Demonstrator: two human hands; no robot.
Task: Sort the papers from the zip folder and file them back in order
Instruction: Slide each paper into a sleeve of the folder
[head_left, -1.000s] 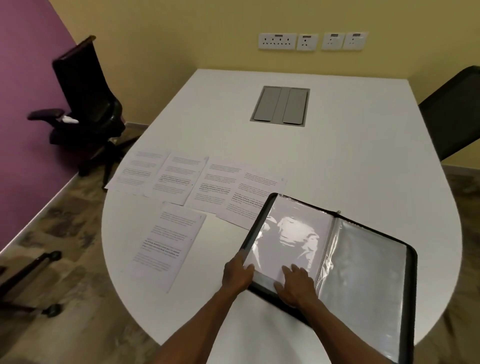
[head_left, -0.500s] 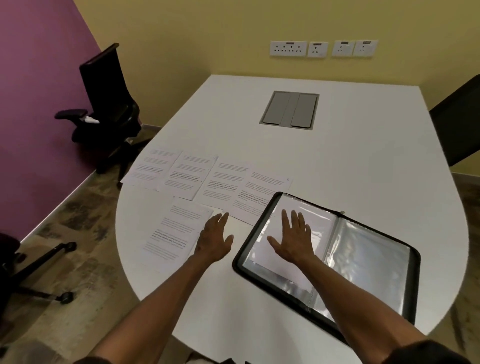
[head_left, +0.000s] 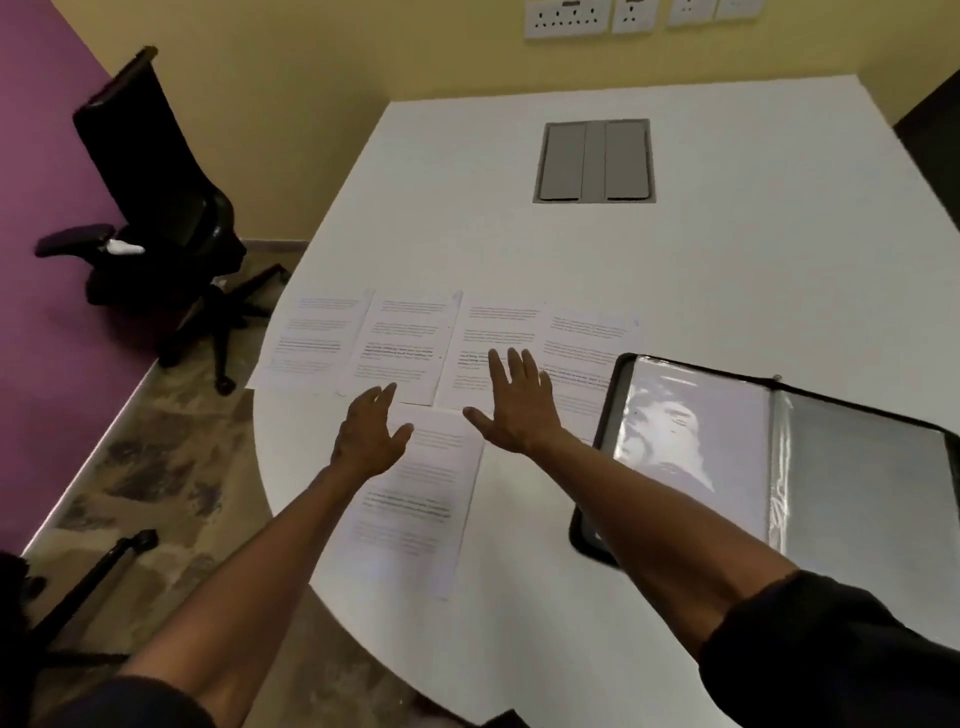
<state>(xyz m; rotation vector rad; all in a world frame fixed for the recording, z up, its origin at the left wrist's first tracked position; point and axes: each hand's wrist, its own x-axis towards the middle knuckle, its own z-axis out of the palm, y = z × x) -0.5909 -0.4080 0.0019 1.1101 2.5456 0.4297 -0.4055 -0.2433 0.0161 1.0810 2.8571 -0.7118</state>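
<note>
We see both hands spread flat and empty above the white rounded tabletop (head_left: 701, 291). Our left hand (head_left: 370, 435) hovers over the top edge of the single printed white sheet (head_left: 415, 499) nearest us; our right hand (head_left: 514, 402) reaches over the row of four printed white sheets (head_left: 415, 338). The black zip folder with clear plastic sleeves (head_left: 769, 467) lies open to their right.

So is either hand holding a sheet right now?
No: the left hand and right hand are both open with fingers spread above the sheets, gripping nothing.
</note>
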